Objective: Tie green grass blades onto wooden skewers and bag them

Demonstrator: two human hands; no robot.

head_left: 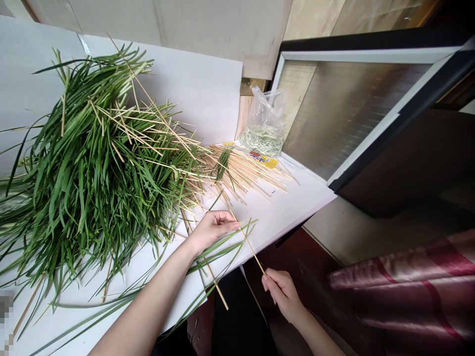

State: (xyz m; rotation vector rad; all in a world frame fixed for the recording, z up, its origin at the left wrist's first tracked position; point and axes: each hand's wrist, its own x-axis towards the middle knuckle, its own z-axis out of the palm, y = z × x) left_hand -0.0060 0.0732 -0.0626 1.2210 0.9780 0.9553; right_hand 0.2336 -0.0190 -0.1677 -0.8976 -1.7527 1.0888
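Observation:
A large heap of long green grass blades [85,163] lies on the white tabletop [285,212], with loose bamboo skewers stuck through it. My left hand [212,230] curls over a few green blades [222,249] at the heap's edge and seems to grip them. A thin bamboo skewer [247,240] is pinched in my right hand [284,294], off the table's front edge, and its far end reaches towards my left fingers. Another skewer [210,272] passes under my left hand. A spread bundle of bamboo skewers [241,170] lies beyond the hands.
A clear plastic bag [263,126] holding pale green material stands at the back corner, near a yellow printed label [264,160]. A dark-framed glass panel [345,113] stands to the right. Pink-striped fabric [401,282] lies low at right.

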